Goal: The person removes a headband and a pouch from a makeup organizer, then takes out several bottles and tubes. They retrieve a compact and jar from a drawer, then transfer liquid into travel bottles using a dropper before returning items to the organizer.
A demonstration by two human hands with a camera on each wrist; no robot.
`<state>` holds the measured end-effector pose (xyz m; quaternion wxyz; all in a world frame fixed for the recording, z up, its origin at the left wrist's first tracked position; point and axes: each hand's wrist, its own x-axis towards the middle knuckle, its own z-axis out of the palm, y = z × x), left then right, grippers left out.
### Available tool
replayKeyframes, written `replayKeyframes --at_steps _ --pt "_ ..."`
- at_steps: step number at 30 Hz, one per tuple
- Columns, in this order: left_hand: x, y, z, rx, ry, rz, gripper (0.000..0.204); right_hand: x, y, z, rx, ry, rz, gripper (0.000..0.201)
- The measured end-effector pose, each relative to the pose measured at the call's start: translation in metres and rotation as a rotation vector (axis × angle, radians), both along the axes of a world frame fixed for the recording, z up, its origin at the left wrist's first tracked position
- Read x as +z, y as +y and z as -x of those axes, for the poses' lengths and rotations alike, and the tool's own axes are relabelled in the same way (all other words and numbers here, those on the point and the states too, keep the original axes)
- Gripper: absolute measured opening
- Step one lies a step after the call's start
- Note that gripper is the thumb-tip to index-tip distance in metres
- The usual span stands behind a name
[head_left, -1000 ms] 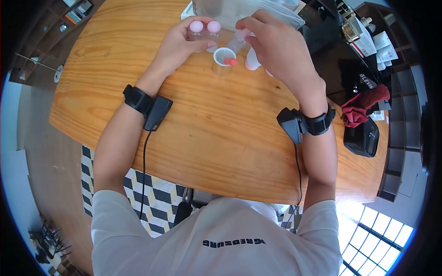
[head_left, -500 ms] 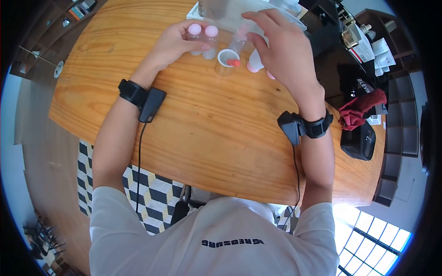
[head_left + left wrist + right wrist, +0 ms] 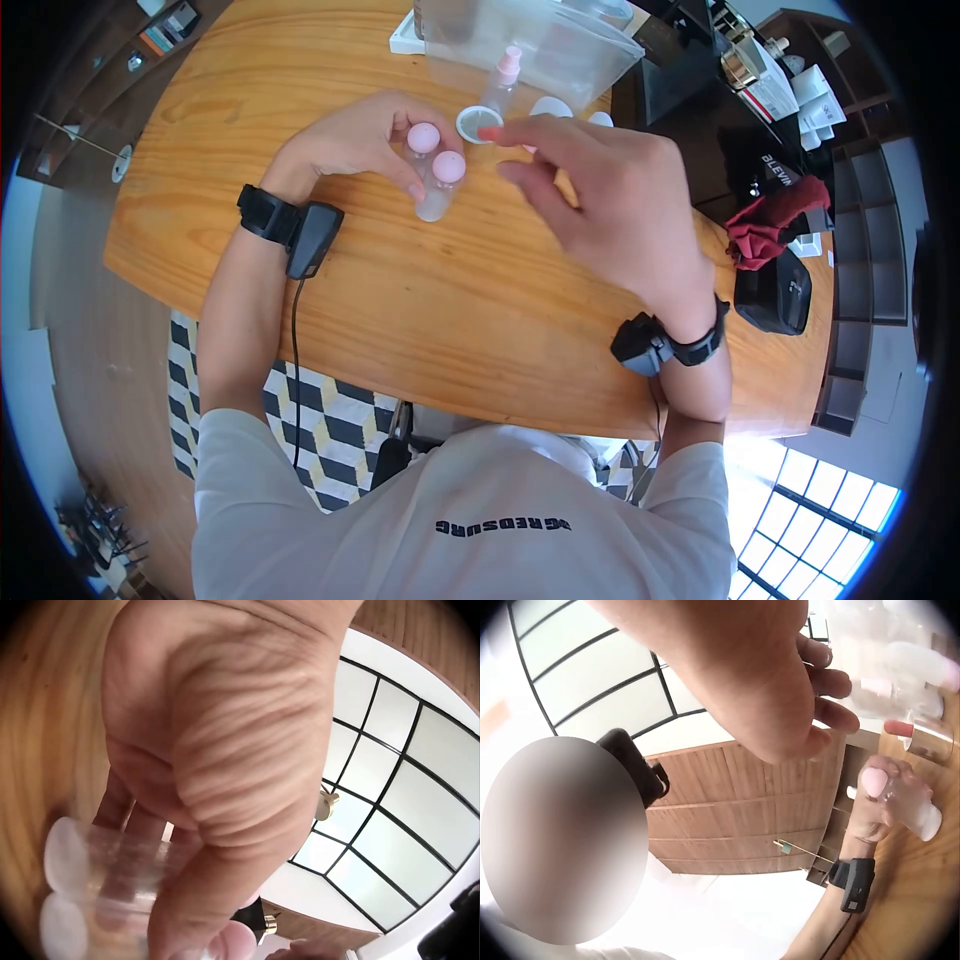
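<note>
Two clear bottles with round pink caps, one nearer the front [image 3: 447,168] and one behind it [image 3: 424,138], are gripped side by side by the left hand [image 3: 365,140]. Their clear bodies [image 3: 127,862] lie between thumb and fingers in the left wrist view. Above the table on the right hangs the right hand [image 3: 620,200], its fingers loosely bent and holding nothing. Behind its fingertips is a clear cup with a white rim [image 3: 480,110] and a red-tipped item [image 3: 489,133] in it. A pink-topped spray bottle [image 3: 508,68] stands behind the cup.
A translucent pouch [image 3: 570,50] lies at the back, by a white tray [image 3: 407,38]. White bottles [image 3: 551,106] are partly behind the right hand. On the right are a dark red cloth [image 3: 765,235], a black case [image 3: 775,292] and white boxes [image 3: 770,90].
The left hand has brought the two pink-capped bottles toward the front of the table, away from the pouch. The right hand has drawn back toward the person, away from the spray bottle.
</note>
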<state>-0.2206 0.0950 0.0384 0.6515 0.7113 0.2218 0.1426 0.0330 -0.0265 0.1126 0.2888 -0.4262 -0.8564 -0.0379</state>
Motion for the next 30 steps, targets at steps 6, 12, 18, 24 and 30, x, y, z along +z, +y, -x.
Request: replayKeyframes --at_steps 6,12,18,24,30 --pt "0.013 -0.01 -0.001 0.0 0.039 -0.072 0.054 -0.022 -0.001 0.026 -0.026 -0.177 -0.002 0.026" --pt "0.008 -0.006 -0.002 0.084 0.019 -0.064 0.05 -0.026 0.0 0.03 -0.014 -0.093 0.031 0.023" --pt "-0.007 0.014 -0.006 0.525 -0.164 -0.282 0.041 -0.01 -0.004 0.015 -0.026 -0.187 0.137 0.023" --pt "-0.025 0.028 -0.006 0.628 -0.153 -0.355 0.047 -0.001 -0.003 0.008 -0.024 -0.157 0.056 0.017" --pt "-0.04 0.037 -0.015 0.663 -0.159 -0.377 0.058 0.018 0.002 -0.013 -0.14 -0.155 0.168 0.021"
